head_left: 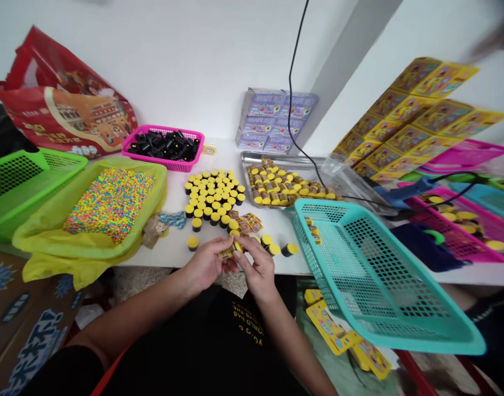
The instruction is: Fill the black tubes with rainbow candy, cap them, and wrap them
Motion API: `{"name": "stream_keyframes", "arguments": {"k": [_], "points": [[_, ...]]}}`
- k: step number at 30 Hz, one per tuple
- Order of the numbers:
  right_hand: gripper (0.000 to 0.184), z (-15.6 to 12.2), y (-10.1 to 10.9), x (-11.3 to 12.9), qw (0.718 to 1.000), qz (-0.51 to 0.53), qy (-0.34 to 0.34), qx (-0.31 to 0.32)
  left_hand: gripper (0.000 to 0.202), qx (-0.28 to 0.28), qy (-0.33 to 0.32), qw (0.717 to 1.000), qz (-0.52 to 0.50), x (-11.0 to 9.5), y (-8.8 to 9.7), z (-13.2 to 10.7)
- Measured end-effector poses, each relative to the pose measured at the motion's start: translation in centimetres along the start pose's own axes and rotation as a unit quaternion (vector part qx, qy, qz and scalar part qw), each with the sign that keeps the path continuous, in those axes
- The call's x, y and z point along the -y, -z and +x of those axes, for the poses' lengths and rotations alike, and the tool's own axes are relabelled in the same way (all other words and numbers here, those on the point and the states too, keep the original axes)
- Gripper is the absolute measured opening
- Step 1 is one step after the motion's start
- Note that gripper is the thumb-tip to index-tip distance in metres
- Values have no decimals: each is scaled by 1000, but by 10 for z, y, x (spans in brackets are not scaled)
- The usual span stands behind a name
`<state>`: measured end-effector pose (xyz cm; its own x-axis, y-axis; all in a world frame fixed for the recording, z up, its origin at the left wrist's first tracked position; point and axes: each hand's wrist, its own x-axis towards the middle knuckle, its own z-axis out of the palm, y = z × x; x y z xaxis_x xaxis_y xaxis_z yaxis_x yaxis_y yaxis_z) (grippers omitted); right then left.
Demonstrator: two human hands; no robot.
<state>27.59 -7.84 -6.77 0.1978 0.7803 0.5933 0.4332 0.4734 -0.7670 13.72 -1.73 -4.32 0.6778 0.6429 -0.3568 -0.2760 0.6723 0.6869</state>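
My left hand point(206, 265) and my right hand point(258, 267) meet at the table's front edge. Between their fingertips is a small canister point(226, 254) with a yellow printed label; both hands are closed on it, and the fingers cover much of it. Just beyond them stands a cluster of black canisters with yellow lids point(214, 192). Loose printed labels point(248, 223) lie close behind my right hand. More yellow-lidded canisters point(290, 250) stand to the right of my hands, and a single one point(193, 243) is to the left.
A turquoise basket point(400, 330) overhangs the front edge at right. Behind it, a metal tray point(246, 159) holds labelled canisters. At left are a yellow-lined basket of colourful candy beads point(111, 203) and a pink basket point(180, 165) of black canisters. A black cable point(290, 82) hangs down.
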Motion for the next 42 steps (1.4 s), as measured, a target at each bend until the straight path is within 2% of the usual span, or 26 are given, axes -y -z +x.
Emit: {"name": "stream_keyframes", "arguments": {"k": [3, 5, 8, 10, 12, 15, 20, 22, 25, 29, 33, 36, 39, 40, 42], "points": [[25, -1, -1, -4, 996, 66, -62, -22, 32, 14, 19, 1000, 9, -1, 2, -1], [23, -2, -4, -6, 987, 122, -96, -48, 32, 7, 6, 1000, 7, -3, 1, -3], [17, -3, -8, -5, 982, 139, -111, -69, 31, -9, -56, 998, -4, -5, -3, -8], [17, -3, -11, -3, 981, 137, -115, -73, 39, -11, -97, 995, 10, -5, -6, -12], [18, -3, -13, -2, 978, 154, -122, -70, 39, -10, -117, 993, 29, -5, -8, -15], [17, -2, -16, -1, 969, 188, -145, -65, 34, -24, -115, 992, 35, -5, -8, -16], [17, -2, -20, -1, 958, 220, -169, -78, 42, -43, -68, 997, 21, -4, -2, -11], [18, -3, -20, 1, 960, 214, -169, -65, 42, -46, -56, 997, 10, -3, -1, -8], [18, -5, -20, 5, 970, 176, -167, -22, 43, -62, -74, 995, -8, 1, 0, -6], [20, -11, -22, 8, 984, 109, -139, -3, 44, -79, -100, 992, -11, 7, -2, -8], [20, -11, -21, 6, 988, 96, -106, -52, 46, -76, -85, 993, -12, 6, -3, -10], [21, -9, -15, 6, 994, 4, -2, -110, 45, -63, -50, 997, -13, 4, -2, -9], [34, -8, -10, 9, 981, -100, 128, -109, 35, -22, -7, 998, -52, 3, -1, -7], [38, -8, -9, 11, 977, -117, 151, -97, 31, -17, -7, 997, -69, 2, -1, -7], [41, -8, -7, 13, 980, -119, 139, -74, 28, -27, -32, 995, -87, 0, -1, -6]]}}
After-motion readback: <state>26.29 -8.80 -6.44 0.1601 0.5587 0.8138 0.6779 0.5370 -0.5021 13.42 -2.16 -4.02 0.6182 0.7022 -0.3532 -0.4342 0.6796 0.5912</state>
